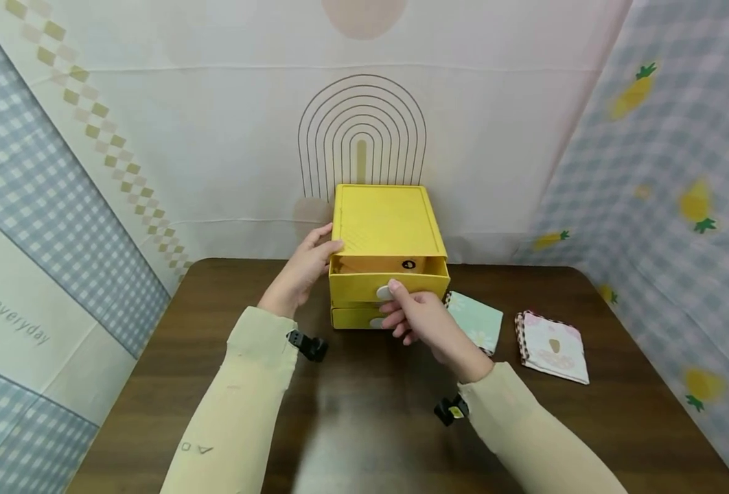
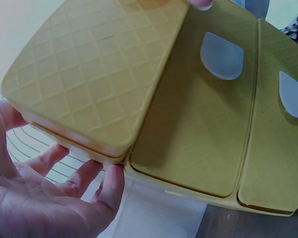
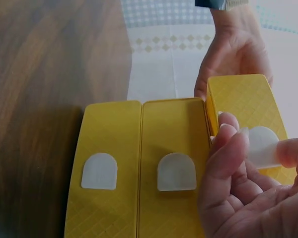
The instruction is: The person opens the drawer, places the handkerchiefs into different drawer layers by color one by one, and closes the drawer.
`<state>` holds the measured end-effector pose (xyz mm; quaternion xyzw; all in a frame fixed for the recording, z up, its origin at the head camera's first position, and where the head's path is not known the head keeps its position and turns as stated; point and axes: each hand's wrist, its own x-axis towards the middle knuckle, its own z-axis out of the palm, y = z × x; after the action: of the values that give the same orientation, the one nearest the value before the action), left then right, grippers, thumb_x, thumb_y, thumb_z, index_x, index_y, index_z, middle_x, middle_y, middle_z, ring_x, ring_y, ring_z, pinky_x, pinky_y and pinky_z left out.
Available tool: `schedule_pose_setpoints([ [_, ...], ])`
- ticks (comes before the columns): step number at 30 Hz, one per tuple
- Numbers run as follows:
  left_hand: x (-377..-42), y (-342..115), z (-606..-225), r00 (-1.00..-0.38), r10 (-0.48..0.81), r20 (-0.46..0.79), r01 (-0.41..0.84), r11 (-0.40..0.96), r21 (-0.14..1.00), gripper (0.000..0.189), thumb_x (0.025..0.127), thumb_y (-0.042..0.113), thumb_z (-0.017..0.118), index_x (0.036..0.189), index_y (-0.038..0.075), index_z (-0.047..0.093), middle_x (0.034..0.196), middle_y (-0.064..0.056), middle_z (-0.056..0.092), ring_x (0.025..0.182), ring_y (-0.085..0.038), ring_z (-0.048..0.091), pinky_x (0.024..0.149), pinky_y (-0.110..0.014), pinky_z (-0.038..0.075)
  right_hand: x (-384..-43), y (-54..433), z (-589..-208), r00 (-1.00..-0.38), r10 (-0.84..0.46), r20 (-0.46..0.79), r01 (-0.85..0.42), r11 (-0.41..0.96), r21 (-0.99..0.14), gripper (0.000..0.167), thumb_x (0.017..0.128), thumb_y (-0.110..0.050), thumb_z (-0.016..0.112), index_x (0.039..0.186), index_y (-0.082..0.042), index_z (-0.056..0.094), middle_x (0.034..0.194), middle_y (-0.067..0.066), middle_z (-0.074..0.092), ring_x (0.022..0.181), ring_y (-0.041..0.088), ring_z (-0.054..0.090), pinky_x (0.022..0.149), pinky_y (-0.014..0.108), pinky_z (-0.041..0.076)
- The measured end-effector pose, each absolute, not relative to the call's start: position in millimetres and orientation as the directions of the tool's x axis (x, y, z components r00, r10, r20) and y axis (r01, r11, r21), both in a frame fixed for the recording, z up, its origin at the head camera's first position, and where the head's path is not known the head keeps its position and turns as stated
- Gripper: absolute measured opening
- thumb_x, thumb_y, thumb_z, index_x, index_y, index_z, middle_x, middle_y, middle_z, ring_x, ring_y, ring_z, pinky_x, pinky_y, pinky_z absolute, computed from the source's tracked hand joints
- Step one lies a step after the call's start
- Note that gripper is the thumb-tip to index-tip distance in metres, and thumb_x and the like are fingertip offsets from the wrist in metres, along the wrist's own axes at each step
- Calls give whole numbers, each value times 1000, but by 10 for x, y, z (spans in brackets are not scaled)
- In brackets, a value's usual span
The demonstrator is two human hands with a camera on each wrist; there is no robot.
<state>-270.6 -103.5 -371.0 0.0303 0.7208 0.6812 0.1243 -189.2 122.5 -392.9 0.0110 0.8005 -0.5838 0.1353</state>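
"Yellow plastic drawer box (image 1: pixel 386 216): where was it?"

"Against the loosely extended fingers of the left hand (image 1: pixel 303 269); right of them, the right hand (image 1: pixel 423 318) pinched the half-round white tab (image 1: pixel 383 293) on its ajar top drawer (image 1: pixel 355 288)."

"Technique?"

"Bracing left, guiding straight seemed wisest."

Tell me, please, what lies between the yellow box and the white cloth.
The head view shows the mint-green cloth between the yellow box and the white cloth.
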Motion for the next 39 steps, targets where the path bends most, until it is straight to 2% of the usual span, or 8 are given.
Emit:
schedule_pose_setpoints([
  [5,-2688,-1005,-3739,-972,190,-136,-128,54,990,63,96,39,57,152,31,29,156,-2,19,131,-25,40,109,-45,29,-2037,1222,-3926,-964,-111,-241,195,320,-927,75,89,-69,48,101,0,72,87,15,70,64,20,60,53,31,50],
  [9,-2671,-997,-3759,-976,182,-122,-119,23,993,63,95,37,58,152,31,30,156,-2,20,132,-25,39,109,-43,28,-2160,1211,-3902,-967,-103,-231,190,309,-932,73,91,-67,46,102,0,71,88,11,70,67,22,60,58,35,52],
  [14,-2673,-990,-3752,-983,150,-102,-103,-3,995,64,93,36,62,150,32,34,153,-1,29,132,-21,38,109,-42,30,-2244,1201,-3845,-964,-110,-243,200,308,-930,69,93,-64,46,104,0,70,90,10,71,72,24,61,64,39,54],
  [19,-2702,-969,-3743,-990,121,-78,-79,-3,997,66,92,32,63,151,32,34,147,1,39,131,-17,39,109,-39,29,-2294,1199,-3827,-961,-120,-250,204,302,-931,68,93,-63,46,105,0,70,91,10,71,71,22,61,63,36,53],
  [24,-2728,-940,-3760,-990,114,-82,-82,7,997,67,90,32,64,150,31,35,145,1,42,130,-17,40,109,-38,30,-2322,1224,-3845,-952,-134,-275,229,284,-931,70,91,-65,47,107,0,69,91,9,71,70,19,61,62,33,52],
  [34,-2700,-898,-3794,-997,52,-55,-54,16,998,64,88,49,66,145,30,42,141,3,47,124,-18,46,103,-41,36,-2297,1232,-3867,-947,-143,-289,242,275,-930,72,89,-68,49,109,-2,69,93,8,70,70,17,60,63,35,53],
  [39,-2674,-885,-3859,-997,52,-49,-51,-30,998,62,89,49,65,144,32,42,137,7,49,122,-16,48,102,-41,37,-2203,1280,-3990,-946,-120,-302,269,230,-935,78,83,-74,51,107,-2,68,92,9,69,67,16,59,59,31,52],
])
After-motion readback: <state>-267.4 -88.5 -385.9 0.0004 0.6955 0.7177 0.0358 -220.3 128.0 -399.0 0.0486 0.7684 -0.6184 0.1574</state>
